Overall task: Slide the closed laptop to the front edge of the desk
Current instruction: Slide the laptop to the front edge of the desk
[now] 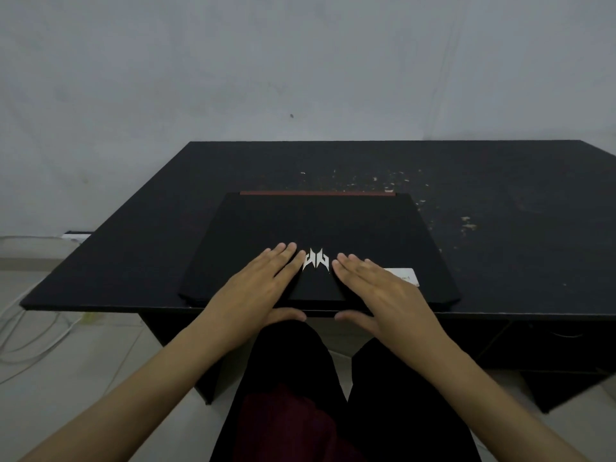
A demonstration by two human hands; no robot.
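Dark-trousered legs [333, 395] fill the bottom of the view, with both bare forearms reaching forward over them toward the desk [133, 261]. Off to the far left, white cables [30, 331] lie looped on the pale floor beside the desk's corner. On the desk's near part sits the closed laptop [320, 225], black, with a white logo [315, 260] on its lid and a red strip along its far edge; its near edge lies right at the desk's front edge. Left of the logo, the left hand [256, 288] lies flat on the lid, fingers straight and together, thumb hooked down over the laptop's front edge; it presses rather than grips. Right of the logo, the right hand [383, 291] mirrors it, palm down, fingers extended, thumb curled below the front edge. Just beyond that hand, a white sticker [405, 275] shows on the lid. Farther right, the desktop is bare apart from pale specks and scuffs [466, 223].
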